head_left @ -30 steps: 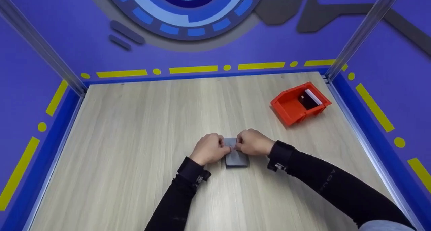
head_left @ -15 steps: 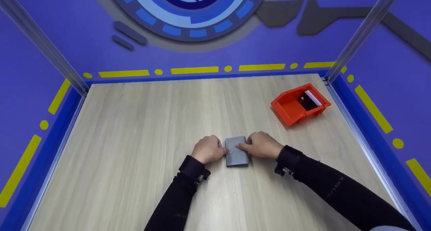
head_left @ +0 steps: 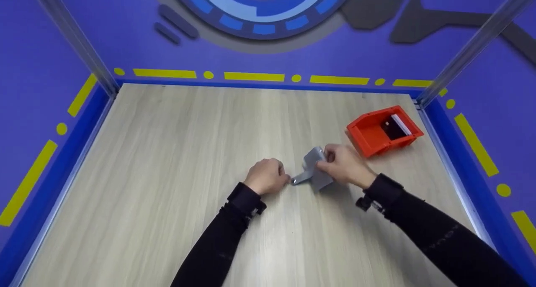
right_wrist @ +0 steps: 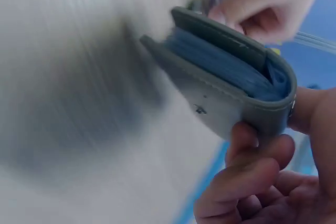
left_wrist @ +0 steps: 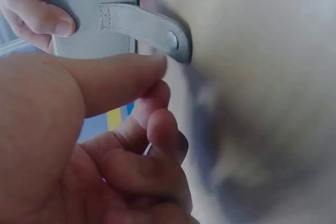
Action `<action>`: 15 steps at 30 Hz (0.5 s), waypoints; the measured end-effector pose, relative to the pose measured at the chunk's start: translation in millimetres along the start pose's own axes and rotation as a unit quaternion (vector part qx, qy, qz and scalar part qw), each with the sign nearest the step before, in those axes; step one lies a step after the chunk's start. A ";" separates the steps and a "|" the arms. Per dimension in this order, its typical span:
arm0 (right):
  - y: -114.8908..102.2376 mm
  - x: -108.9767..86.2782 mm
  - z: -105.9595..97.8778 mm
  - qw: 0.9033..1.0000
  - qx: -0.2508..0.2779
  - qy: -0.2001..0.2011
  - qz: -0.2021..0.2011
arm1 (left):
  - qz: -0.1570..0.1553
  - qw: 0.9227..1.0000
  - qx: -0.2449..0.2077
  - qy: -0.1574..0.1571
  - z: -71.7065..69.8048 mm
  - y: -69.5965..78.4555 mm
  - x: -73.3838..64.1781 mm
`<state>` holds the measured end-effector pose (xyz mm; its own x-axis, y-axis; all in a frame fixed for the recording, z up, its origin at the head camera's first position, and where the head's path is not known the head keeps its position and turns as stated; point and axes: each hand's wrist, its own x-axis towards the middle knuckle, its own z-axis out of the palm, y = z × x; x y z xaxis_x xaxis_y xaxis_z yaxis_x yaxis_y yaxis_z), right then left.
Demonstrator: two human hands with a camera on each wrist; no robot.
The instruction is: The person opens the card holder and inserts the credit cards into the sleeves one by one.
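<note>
My right hand [head_left: 345, 163] grips a grey leather card holder [head_left: 322, 176], thumb on one face and curled fingers on the other, tilted up over the wooden table. Its strap [left_wrist: 149, 27] with a metal snap stands loose toward the left. In the right wrist view bluish clear sleeves [right_wrist: 215, 61] show between the two covers, which part slightly. Just left of the strap's end, my left hand [head_left: 266, 176] has its fingers loosely curled. In the left wrist view its thumb tip lies right below the snap end, with nothing seen between thumb and fingers.
An orange-red open bin [head_left: 368, 134] stands at the right rear of the table [head_left: 201, 132], with a dark and white item [head_left: 398, 127] inside. Blue-purple panels [head_left: 125, 36] with yellow marks close off the back and both sides.
The card holder lay flat between both hands; my right hand has lifted and tilted it to the right. The strap now stands out loose, and my left hand is off the holder's edge.
</note>
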<state>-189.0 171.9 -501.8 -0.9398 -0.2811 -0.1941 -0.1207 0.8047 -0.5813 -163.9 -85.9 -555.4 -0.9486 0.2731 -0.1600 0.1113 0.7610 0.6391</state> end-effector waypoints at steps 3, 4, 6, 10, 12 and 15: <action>-16.1 0.2 -20.5 0.997 -0.059 0.047 -0.031 | 0.002 1.000 -0.031 0.007 -8.0 -0.1 -1.7; -22.0 1.0 -23.0 0.993 -0.085 0.063 -0.048 | 0.004 0.999 -0.038 0.011 -10.6 -1.1 -2.9; -32.3 0.7 -19.7 0.983 -0.141 0.090 -0.077 | 0.009 0.999 -0.046 0.016 -15.2 -2.3 -5.1; -36.3 -3.3 14.2 0.956 -0.242 0.093 -0.135 | 0.028 0.998 -0.044 0.015 -15.3 -1.8 -4.5; -31.6 -6.5 36.4 0.944 -0.273 0.090 -0.164 | 0.034 0.999 -0.041 0.007 -11.7 1.4 -1.9; -21.5 -10.6 63.6 0.925 -0.299 0.124 -0.197 | 0.040 0.999 -0.036 -0.008 -3.7 8.6 3.3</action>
<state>-156.2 124.4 -537.5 -0.8209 -0.5448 0.1709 -0.5547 0.8320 -0.0120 -167.2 -80.6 -547.7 -0.9327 0.3408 -0.1181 0.1641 0.6925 0.7025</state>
